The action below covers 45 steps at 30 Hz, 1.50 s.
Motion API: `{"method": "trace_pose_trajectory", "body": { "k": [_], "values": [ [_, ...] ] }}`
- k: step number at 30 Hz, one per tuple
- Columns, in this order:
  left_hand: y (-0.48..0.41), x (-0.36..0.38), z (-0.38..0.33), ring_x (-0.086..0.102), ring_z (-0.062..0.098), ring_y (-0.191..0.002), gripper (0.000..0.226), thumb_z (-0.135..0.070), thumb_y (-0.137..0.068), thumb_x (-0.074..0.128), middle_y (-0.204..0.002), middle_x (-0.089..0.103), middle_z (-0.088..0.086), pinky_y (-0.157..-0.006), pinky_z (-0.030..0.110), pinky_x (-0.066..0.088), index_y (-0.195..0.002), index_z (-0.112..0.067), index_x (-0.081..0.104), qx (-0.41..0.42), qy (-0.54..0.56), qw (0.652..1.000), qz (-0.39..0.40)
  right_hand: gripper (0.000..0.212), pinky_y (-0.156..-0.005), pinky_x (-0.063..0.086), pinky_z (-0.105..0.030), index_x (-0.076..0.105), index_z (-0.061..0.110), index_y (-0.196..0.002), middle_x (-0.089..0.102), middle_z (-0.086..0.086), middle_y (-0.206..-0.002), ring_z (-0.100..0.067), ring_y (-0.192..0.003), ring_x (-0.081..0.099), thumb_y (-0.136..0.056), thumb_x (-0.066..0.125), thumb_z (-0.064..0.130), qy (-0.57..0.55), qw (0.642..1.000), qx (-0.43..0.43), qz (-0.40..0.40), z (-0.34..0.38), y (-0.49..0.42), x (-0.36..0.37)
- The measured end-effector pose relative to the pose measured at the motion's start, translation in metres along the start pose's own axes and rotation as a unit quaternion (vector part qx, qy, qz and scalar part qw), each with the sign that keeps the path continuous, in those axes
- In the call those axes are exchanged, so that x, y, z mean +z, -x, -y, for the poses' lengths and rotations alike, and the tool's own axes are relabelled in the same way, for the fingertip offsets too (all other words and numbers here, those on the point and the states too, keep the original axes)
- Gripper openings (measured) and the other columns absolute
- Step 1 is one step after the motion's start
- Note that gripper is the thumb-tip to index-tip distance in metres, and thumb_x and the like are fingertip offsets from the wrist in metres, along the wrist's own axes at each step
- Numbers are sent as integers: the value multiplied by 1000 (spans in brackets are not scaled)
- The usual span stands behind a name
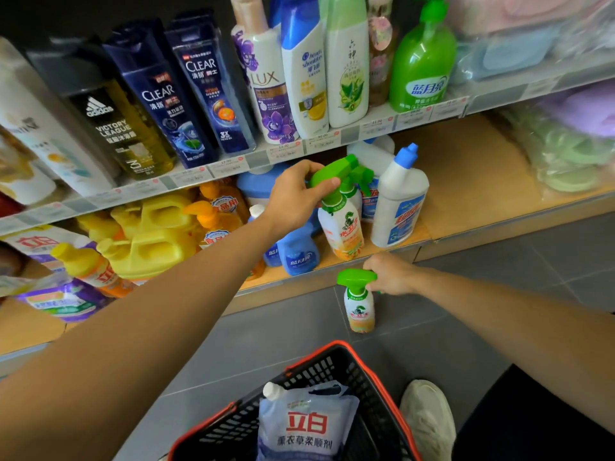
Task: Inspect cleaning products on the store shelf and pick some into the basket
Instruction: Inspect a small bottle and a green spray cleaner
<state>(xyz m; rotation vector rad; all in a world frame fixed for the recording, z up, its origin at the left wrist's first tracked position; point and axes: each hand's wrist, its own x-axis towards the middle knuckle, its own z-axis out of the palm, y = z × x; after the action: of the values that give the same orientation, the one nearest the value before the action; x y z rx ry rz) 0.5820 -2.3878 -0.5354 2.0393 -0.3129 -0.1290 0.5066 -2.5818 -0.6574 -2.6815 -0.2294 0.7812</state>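
Observation:
My left hand [296,197] grips the green trigger head of a white spray bottle [342,227] that stands tilted at the front of the lower shelf. My right hand [391,274] holds a second, matching spray bottle [359,307] by its green trigger, below the shelf edge and above the floor. Near the bottom of the view, a black basket with a red rim [372,367] sits on the floor. Inside it lies a white and blue refill pouch [306,424].
A white toilet cleaner bottle with a blue cap [399,201] stands right of the spray bottles. Blue bottles [299,254] and yellow jugs [153,234] fill the shelf to the left. Shampoo bottles [199,91] line the upper shelf. A shoe [429,417] stands beside the basket.

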Motion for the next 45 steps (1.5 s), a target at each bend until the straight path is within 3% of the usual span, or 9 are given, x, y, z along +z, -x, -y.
{"method": "trace_pose_trajectory", "body": {
  "k": [6,10,15,23,27,33,36,39,45],
  "values": [
    [-22,24,17,64,33,-106,37,-25,-96,70,-116,66,17,-93,47,52,-124,-4,60,52,-131,987,78,11,-43,43,-15,62,2,-103,68,-9,-82,-8,-55,64,-96,63,10,-126,992,-5,-18,-13,26,-33],
    [-21,29,26,57,30,-115,47,-20,-96,68,-127,56,18,-97,39,47,-138,-6,53,111,-192,970,96,16,-47,47,-19,47,14,-108,57,1,-76,-6,-53,61,-98,59,11,-199,978,4,-62,-18,39,-52],
    [-24,26,31,58,29,-113,62,-19,-85,80,-126,61,11,-91,40,46,-141,-14,54,161,-284,938,116,27,-70,52,-32,67,17,-98,68,2,-88,-13,-83,64,-78,84,22,-152,971,-46,-179,-23,53,-82],
    [-40,33,42,58,30,-111,60,-20,-88,77,-124,59,10,-87,32,40,-141,-12,51,152,-284,946,43,13,-45,54,-22,73,22,-91,71,14,-67,-12,-55,71,-82,79,13,-169,963,-53,-204,-38,62,-117],
    [-51,33,44,57,30,-114,60,-17,-86,79,-126,59,12,-87,26,35,-140,-12,53,135,-273,952,19,15,-47,54,-22,73,20,-92,71,11,-63,-14,-56,71,-84,78,9,-203,959,-51,-193,-34,57,-116],
    [-54,28,37,54,34,-123,76,-20,-86,79,-138,53,15,-98,39,43,-151,-14,42,116,-285,950,48,11,-61,63,-37,70,14,-95,73,-5,-77,-20,-62,72,-87,76,11,-229,953,-84,-179,-19,44,-114],
    [-37,14,37,57,33,-119,86,-18,-86,77,-146,47,12,-94,45,51,-158,-19,29,117,-283,950,56,10,-56,60,-32,70,14,-95,70,-6,-69,-17,-57,68,-87,75,11,-241,945,-111,-190,-11,37,-115],
    [-10,-1,43,56,28,-122,78,-12,-80,68,-145,50,8,-94,45,52,-153,-15,41,156,-241,958,12,19,-57,58,-33,70,12,-106,70,-12,-74,-18,-59,64,-88,74,10,-262,936,-135,-193,-1,28,-117],
    [13,6,49,57,23,-119,80,-37,-82,75,-137,56,3,-89,43,54,-153,-22,42,170,-225,959,7,34,-54,51,-17,64,15,-120,70,-2,-81,-7,-56,65,-88,75,12,-275,923,-134,-232,21,0,-111]
  ]
}}
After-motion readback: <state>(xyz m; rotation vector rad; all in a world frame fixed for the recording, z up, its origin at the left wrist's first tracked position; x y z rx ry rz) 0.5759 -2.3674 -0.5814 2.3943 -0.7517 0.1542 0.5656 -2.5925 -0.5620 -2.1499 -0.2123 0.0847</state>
